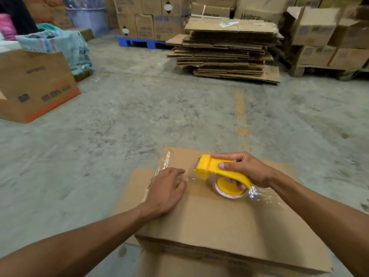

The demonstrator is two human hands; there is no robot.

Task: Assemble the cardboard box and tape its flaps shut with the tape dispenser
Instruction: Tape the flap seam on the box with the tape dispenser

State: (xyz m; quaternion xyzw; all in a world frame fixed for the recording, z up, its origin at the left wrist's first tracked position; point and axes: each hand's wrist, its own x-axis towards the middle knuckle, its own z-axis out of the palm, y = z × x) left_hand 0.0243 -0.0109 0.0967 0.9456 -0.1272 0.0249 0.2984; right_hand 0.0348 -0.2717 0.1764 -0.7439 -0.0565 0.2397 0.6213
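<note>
Blurred floor [139, 116]; cardboard box [219, 222] cut off below.

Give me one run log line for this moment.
left hand: presses tape on box | right hand: grips dispenser | flaps: closed

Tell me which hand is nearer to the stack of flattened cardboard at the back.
The right hand, gripping the tape dispenser, sits more directly below the stack of flattened cardboard. The left hand rests further left and lower.

Right hand [247, 170] grips dispenser [221, 172] on box [219, 226].
</note>
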